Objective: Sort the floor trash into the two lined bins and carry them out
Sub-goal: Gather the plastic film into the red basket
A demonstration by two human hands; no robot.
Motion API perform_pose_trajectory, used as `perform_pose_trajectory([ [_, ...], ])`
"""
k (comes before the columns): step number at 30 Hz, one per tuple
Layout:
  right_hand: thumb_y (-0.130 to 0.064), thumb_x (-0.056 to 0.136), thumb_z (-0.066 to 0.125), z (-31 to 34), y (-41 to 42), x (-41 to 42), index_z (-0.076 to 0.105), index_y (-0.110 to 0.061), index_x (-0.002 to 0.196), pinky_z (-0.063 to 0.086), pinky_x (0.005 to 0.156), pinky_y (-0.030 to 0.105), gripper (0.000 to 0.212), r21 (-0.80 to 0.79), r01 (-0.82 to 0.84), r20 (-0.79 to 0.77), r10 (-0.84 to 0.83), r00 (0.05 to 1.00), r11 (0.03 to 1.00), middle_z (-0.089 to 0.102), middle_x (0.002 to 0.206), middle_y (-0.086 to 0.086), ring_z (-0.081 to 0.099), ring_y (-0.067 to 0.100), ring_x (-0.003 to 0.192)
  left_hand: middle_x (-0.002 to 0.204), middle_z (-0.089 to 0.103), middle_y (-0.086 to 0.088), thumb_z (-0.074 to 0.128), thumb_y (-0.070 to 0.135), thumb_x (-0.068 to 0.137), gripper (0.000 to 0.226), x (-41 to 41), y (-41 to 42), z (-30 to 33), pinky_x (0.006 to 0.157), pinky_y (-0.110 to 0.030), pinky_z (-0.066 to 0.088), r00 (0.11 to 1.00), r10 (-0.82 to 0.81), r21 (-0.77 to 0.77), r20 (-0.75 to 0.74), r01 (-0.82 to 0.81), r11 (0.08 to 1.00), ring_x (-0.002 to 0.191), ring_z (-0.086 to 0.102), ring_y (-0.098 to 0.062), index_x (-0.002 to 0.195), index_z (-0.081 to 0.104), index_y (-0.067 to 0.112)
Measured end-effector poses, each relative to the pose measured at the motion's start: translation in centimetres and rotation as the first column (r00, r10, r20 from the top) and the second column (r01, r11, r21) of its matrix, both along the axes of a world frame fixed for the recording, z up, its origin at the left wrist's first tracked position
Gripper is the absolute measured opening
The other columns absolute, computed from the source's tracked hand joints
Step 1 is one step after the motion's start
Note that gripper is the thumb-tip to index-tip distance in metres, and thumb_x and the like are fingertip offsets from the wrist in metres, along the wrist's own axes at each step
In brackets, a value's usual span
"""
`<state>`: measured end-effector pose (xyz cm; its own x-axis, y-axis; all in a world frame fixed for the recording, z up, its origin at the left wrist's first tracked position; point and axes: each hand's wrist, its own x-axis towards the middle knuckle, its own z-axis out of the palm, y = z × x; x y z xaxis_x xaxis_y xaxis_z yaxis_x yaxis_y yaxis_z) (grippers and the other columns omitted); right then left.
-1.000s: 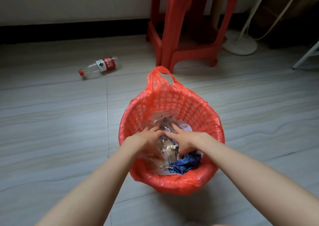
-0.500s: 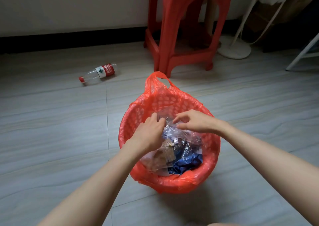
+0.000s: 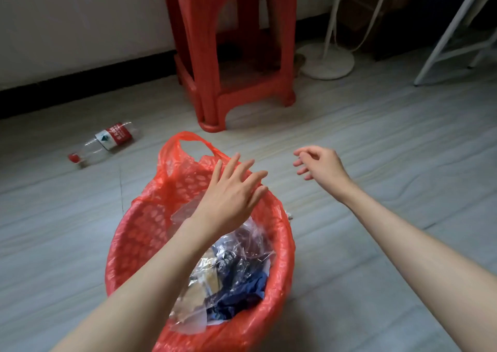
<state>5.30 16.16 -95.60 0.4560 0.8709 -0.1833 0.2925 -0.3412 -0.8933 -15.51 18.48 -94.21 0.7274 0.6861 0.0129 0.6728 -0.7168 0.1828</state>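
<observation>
A red perforated bin [image 3: 129, 246] lined with a red plastic bag stands on the floor in front of me. Inside lie crumpled clear plastic [image 3: 239, 246] and a dark blue wrapper [image 3: 242, 292]. My left hand [image 3: 231, 193] hovers over the bin's far rim with straight, spread fingers and holds nothing. To the right of the bin, my right hand [image 3: 320, 163] hangs above the floor with loosely curled fingers, empty. An empty clear bottle [image 3: 106, 142] with a red label and red cap lies on its side on the floor at the far left.
A red plastic stool [image 3: 231, 55] stands by the wall just behind the bin. To its right are a white fan base [image 3: 326, 61] and a white metal frame leg [image 3: 451, 34]. A small whitish scrap [image 3: 289, 215] lies by the bin's right rim. Grey tiled floor surrounds the bin.
Both hands have let go of the clear plastic and risen out of the bin. The left hand opened above the far rim; the right hand swung out to the right.
</observation>
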Motion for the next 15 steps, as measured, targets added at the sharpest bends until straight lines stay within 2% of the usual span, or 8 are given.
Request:
perform_pose_trajectory([
  [2,-0.010,0.091,0.047,-3.6,-0.4,1.1,0.067,-0.012,0.105,0.051,0.066,0.032,0.024,-0.143,-0.021,0.093,0.035,0.995,0.990,0.068,0.087,0.012,0.063,0.024,0.071,0.128,0.056,-0.006,0.012,0.054,0.091,0.062,0.4,0.4,-0.9,0.112,-0.054,0.016,1.000,0.018,0.010,-0.017,-0.018,1.000,0.135,0.035,-0.030,0.123,0.058,0.026],
  [3,-0.011,0.089,0.049,-5.4,-0.6,1.6,0.068,-0.014,0.107,0.052,0.076,0.035,0.026,-0.235,-0.056,0.153,0.094,0.984,0.970,0.069,0.090,0.011,0.065,0.029,0.083,0.120,0.059,-0.004,0.010,0.055,0.093,0.062,0.4,0.4,-1.4,0.112,-0.051,0.015,1.000,0.023,0.045,-0.018,-0.022,0.999,0.131,0.037,-0.027,0.119,0.059,0.027],
  [5,-0.013,0.088,0.051,-8.8,-0.9,2.0,0.065,-0.016,0.116,0.046,0.093,0.033,0.032,-0.420,-0.160,0.259,0.287,0.922,0.893,0.068,0.106,0.010,0.060,0.029,0.108,0.109,0.060,0.000,0.007,0.052,0.097,0.060,0.7,0.6,-2.4,0.108,-0.048,0.016,0.999,0.033,0.123,-0.006,-0.031,0.992,0.121,0.038,-0.022,0.113,0.060,0.028],
  [7,-0.017,0.088,0.053,-11.4,-1.2,1.7,0.057,-0.018,0.127,0.040,0.100,0.030,0.039,-0.532,-0.254,0.284,0.452,0.845,0.808,0.057,0.127,0.013,0.053,0.028,0.120,0.107,0.059,0.001,0.006,0.050,0.097,0.060,0.7,0.7,-2.5,0.107,-0.047,0.017,0.999,0.031,0.147,0.012,-0.033,0.989,0.117,0.041,-0.022,0.113,0.059,0.028],
  [9,-0.022,0.091,0.053,-13.7,-1.3,1.0,0.049,-0.018,0.134,0.038,0.104,0.033,0.043,-0.592,-0.320,0.279,0.561,0.780,0.740,0.045,0.134,0.015,0.047,0.030,0.125,0.108,0.057,0.001,0.006,0.049,0.097,0.059,0.9,0.7,-2.6,0.107,-0.047,0.016,0.999,0.026,0.134,0.021,-0.029,0.991,0.117,0.041,-0.021,0.114,0.058,0.029],
  [11,-0.023,0.092,0.051,-15.3,-1.5,0.0,0.049,-0.014,0.131,0.040,0.102,0.035,0.040,-0.624,-0.356,0.335,0.649,0.683,0.696,0.042,0.131,0.016,0.047,0.033,0.123,0.108,0.056,0.001,0.008,0.049,0.098,0.056,1.1,0.6,-2.7,0.107,-0.047,0.015,0.999,0.025,0.131,0.031,-0.029,0.991,0.117,0.038,-0.020,0.115,0.058,0.029],
  [13,-0.021,0.094,0.048,-16.5,-1.7,-0.8,0.052,-0.009,0.123,0.042,0.097,0.035,0.032,-0.619,-0.359,0.418,0.679,0.603,0.699,0.043,0.126,0.016,0.049,0.032,0.119,0.110,0.056,0.001,0.015,0.047,0.097,0.049,1.0,0.5,-3.1,0.108,-0.048,0.013,0.998,0.045,0.132,0.048,-0.051,0.990,0.119,0.037,-0.019,0.116,0.057,0.030],
  [15,-0.018,0.095,0.047,-17.3,-2.0,-1.2,0.052,-0.006,0.117,0.042,0.093,0.036,0.026,-0.606,-0.364,0.454,0.683,0.572,0.708,0.045,0.123,0.017,0.052,0.032,0.114,0.112,0.055,0.001,0.019,0.044,0.096,0.046,1.1,0.5,-3.5,0.109,-0.050,0.013,0.995,0.075,0.127,0.061,-0.082,0.988,0.120,0.035,-0.019,0.116,0.057,0.030],
])
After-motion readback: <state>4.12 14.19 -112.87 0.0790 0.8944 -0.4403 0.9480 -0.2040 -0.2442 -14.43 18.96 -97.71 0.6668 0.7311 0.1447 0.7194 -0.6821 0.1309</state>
